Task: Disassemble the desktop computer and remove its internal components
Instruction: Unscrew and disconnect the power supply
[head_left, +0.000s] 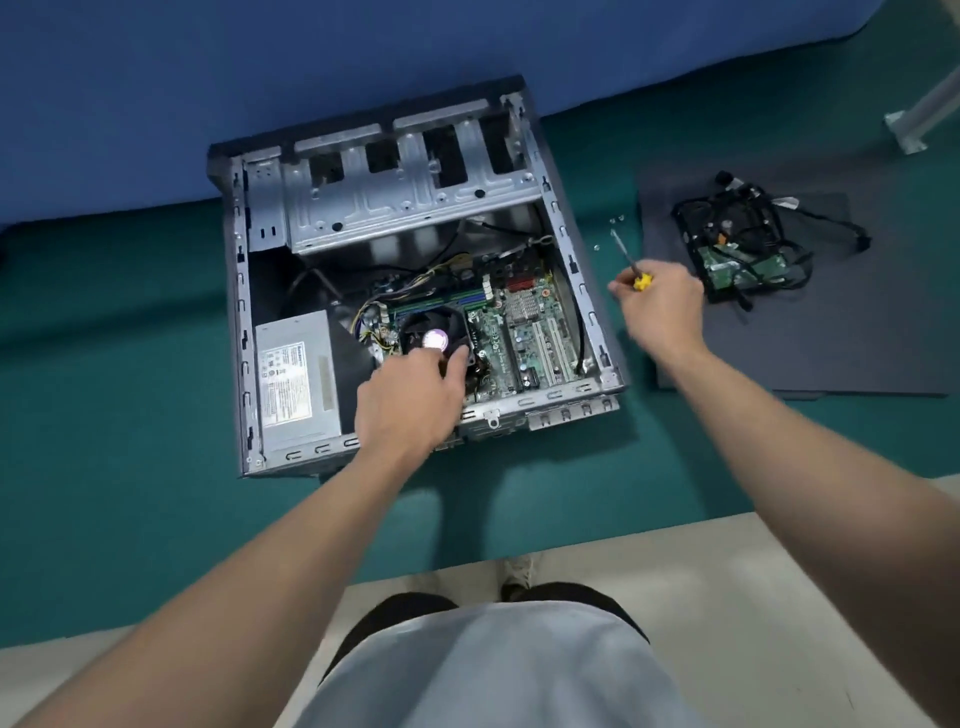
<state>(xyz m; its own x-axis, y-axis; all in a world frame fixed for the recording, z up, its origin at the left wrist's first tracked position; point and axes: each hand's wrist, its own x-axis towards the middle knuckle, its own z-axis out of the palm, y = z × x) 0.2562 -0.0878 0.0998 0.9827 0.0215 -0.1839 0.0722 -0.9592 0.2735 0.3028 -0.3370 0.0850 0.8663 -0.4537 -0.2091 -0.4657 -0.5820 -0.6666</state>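
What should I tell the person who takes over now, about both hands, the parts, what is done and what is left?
Left hand grips the CPU cooler inside the open case.
Right hand holds the screwdriver beside the case.
Done: the hard drive with its cables lies on the side panel.
Left: CPU cooler, motherboard and power supply are in the case.

Scene is lit evenly and fairly brightly from above. Soft shadows are cast on the green mat (467, 509) below the case (395, 208). Glare is seen on the fan (434, 340) centre. Right hand (662, 306) is slightly motion-blurred. Frame edges are bowed by wide-angle distortion.
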